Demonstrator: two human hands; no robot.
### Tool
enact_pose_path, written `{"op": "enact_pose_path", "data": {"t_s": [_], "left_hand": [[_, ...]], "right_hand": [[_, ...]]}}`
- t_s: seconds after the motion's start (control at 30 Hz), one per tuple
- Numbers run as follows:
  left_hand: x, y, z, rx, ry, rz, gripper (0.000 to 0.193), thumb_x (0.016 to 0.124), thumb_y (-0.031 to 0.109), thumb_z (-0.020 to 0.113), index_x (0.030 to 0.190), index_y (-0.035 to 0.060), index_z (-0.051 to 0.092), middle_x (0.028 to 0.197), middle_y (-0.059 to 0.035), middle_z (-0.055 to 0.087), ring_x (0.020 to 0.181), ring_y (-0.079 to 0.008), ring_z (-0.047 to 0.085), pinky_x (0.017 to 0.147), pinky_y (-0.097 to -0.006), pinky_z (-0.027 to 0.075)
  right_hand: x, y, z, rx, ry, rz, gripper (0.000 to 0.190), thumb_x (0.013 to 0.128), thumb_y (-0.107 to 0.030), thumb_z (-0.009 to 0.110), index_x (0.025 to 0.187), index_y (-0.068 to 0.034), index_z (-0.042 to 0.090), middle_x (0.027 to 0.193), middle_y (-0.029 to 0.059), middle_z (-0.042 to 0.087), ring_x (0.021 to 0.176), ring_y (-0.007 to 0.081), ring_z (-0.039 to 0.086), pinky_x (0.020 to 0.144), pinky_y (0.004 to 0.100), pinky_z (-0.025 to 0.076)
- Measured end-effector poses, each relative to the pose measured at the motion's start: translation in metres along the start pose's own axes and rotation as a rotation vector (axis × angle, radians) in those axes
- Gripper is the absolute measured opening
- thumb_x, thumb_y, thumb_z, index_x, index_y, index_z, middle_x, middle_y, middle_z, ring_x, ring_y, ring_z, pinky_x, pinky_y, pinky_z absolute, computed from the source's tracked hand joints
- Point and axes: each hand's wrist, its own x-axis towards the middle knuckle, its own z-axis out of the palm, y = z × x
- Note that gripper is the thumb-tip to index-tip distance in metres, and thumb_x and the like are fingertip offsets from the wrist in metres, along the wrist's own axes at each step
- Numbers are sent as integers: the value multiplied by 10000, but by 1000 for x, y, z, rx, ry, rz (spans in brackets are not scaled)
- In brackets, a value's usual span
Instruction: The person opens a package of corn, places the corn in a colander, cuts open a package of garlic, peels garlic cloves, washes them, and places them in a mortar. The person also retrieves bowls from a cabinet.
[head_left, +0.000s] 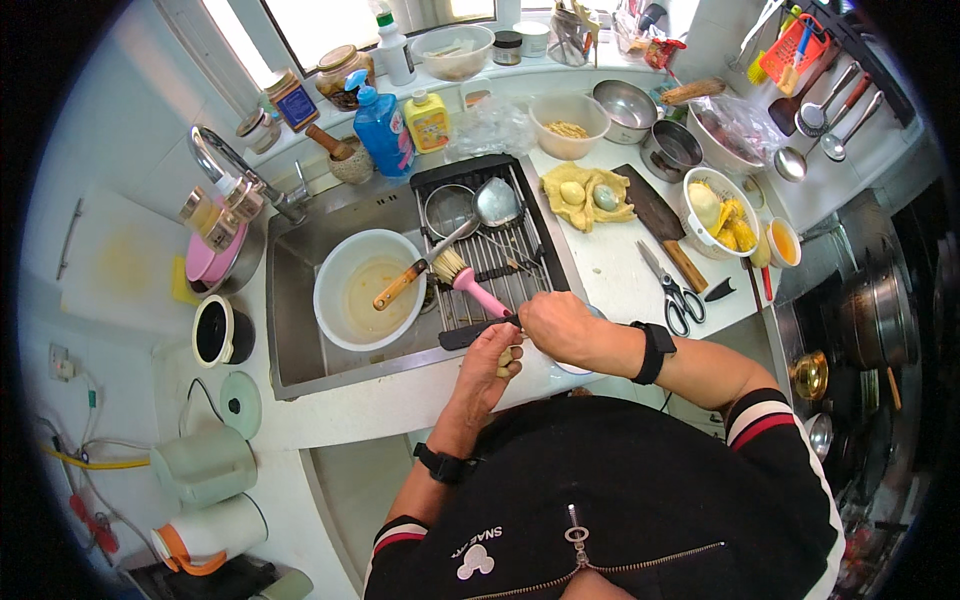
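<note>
My left hand (487, 367) is curled around small pale pieces (506, 361), perhaps peeled garlic; the fingers partly hide them. My right hand (559, 322) meets it fingertip to fingertip, its fingers bent; whatever they pinch is hidden. Both hands are over the counter's front edge, by the near end of a black-framed drying rack (487, 247). Just beyond the fingers lies a pink-handled brush (480, 290). A wooden-handled ladle (457, 234) rests from the rack across a white basin (326, 300) of cloudy water. Part of a plate (571, 368) shows below my right wrist.
Kitchen scissors (667, 289) and a cleaver (652, 210) lie on the right of the counter. A yellow cloth (555, 180) bears two round items. Beyond stands a white colander (694, 229) of yellow food. At left are the steel sink (289, 330), faucet (255, 176) and a kettle (206, 469).
</note>
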Motion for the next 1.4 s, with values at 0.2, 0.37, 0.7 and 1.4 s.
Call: {"op": "enact_pose_path", "data": {"t_s": [0.2,0.37,0.7,1.4], "left_hand": [[-11,11,3,260,-6,151,136,860,171,605,929,76,537,728,54,490,590,-31,415,457,-172,296],[-11,19,-9,296,64,216,158,856,177,617,933,59,547,710,44,491,547,-29,393,444,-172,286],[2,24,-18,48,-78,106,147,880,183,585,967,68,552,792,1,569,595,-43,446,445,-170,325],[-54,65,-26,-516,46,274,228,902,166,461,1044,28,574,968,-128,547,710,-160,500,423,-210,401]], "right_hand": [[13,-12,5,56,22,23,140,745,-137,565,749,-17,638,725,181,632,685,346,632,567,419,506],[23,-23,6,108,-40,39,143,729,-153,586,738,-25,648,735,167,643,693,329,643,589,417,512],[18,-17,14,306,43,67,106,725,-102,573,759,-6,603,716,191,624,661,367,620,566,449,490],[43,175,24,2662,93,702,223,929,-170,444,1035,18,503,969,160,511,899,269,538,762,395,526]]}}
